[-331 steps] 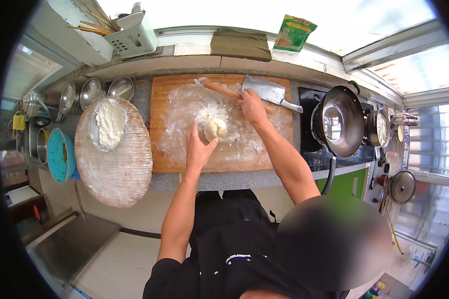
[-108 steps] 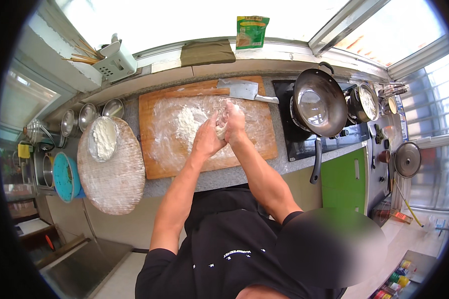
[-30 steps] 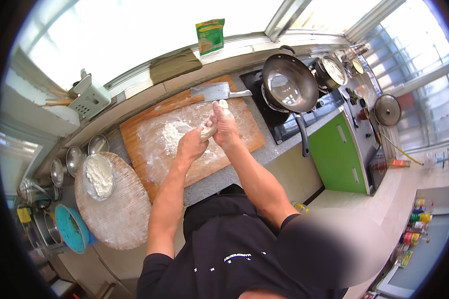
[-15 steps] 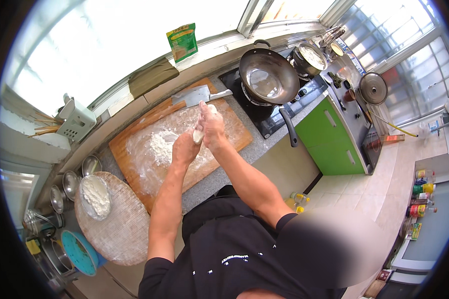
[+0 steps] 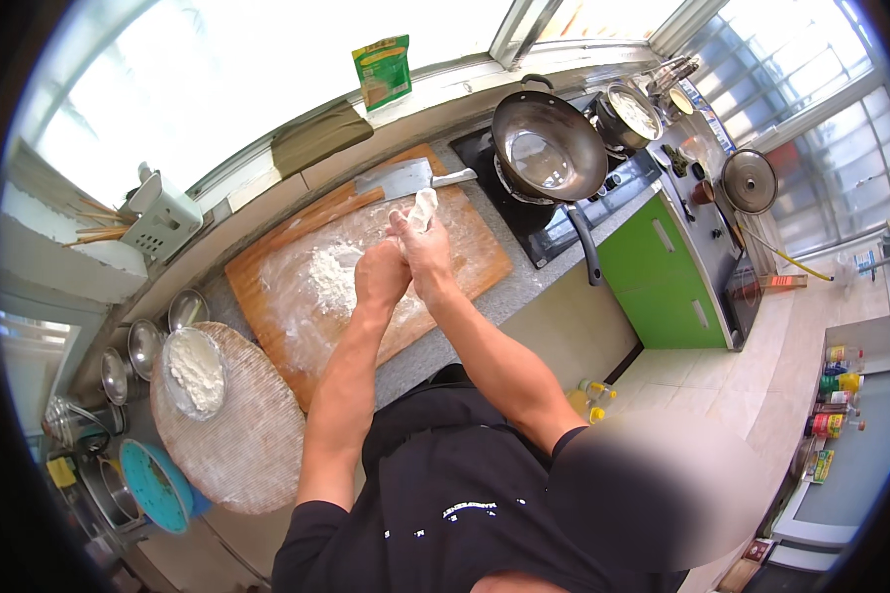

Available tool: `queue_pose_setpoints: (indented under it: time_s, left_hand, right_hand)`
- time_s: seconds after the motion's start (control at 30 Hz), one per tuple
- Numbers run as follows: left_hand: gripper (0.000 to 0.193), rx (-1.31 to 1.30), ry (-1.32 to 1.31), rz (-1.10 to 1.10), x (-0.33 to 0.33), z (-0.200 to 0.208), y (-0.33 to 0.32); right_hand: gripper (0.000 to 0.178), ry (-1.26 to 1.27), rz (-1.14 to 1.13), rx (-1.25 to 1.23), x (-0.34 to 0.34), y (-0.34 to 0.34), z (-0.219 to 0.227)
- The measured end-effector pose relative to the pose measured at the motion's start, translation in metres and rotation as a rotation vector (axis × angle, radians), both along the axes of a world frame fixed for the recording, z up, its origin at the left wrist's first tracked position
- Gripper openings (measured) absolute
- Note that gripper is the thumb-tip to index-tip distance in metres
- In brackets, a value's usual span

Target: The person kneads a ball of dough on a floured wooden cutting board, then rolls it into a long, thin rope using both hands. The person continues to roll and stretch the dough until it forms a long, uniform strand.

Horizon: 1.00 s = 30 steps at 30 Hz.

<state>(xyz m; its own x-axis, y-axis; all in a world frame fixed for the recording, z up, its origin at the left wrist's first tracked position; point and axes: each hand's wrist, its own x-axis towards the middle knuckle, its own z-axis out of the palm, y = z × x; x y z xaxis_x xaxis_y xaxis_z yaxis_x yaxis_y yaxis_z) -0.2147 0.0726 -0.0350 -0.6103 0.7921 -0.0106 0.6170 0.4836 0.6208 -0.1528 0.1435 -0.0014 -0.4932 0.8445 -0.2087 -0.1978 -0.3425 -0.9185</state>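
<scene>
A pale piece of dough [image 5: 424, 209] sticks up out of my right hand [image 5: 428, 259], whose fingers are closed around it. Pressed against that hand, my left hand [image 5: 382, 273] is closed at the dough's lower part; its fingertips are mostly hidden. Both hands are floury and hover over a wooden board [image 5: 465, 259] dusted white. Loose flour [image 5: 332, 280] is heaped on the board to the left of my hands. Along the board's far edge lie a cleaver [image 5: 398, 179] and a rolling pin [image 5: 316, 218].
A wok [image 5: 551, 148] sits on the stove to the right, its handle [image 5: 583, 245] pointing toward me. Behind it is a pot [image 5: 631, 114]. At left, a bowl of flour [image 5: 196, 373] rests on a round floury board [image 5: 237, 445]. A green packet [image 5: 383, 72] stands on the sill.
My hands have turned, so the dough now points up above my right hand instead of showing between both. The whole view has shifted slightly.
</scene>
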Motion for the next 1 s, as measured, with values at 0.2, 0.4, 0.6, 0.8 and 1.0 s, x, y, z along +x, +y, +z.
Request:
queue_pose_setpoints:
  time_s: [0.2,0.4,0.6,0.8,1.0]
  left_hand:
    - [0.048,0.016,-0.066,-0.008,-0.001,0.019,-0.019]
    - [0.041,0.338,-0.213,0.079,-0.003,-0.002,-0.025]
    - [0.038,0.091,-0.171,0.148,0.005,0.027,-0.022]
    - [0.053,0.065,-0.155,0.156,0.0,0.023,-0.045]
    - [0.038,0.268,-0.196,0.261,-0.009,-0.004,-0.053]
  right_hand:
    - [0.029,0.169,-0.162,-0.245,-0.014,0.002,-0.01]
    - [0.033,0.4,0.093,-0.382,-0.012,0.011,0.016]
    - [0.032,0.236,0.149,-0.041,-0.017,-0.006,-0.003]
    - [0.033,0.286,0.186,-0.37,-0.021,-0.003,-0.006]
    - [0.036,0.476,0.327,-0.517,-0.035,-0.004,-0.009]
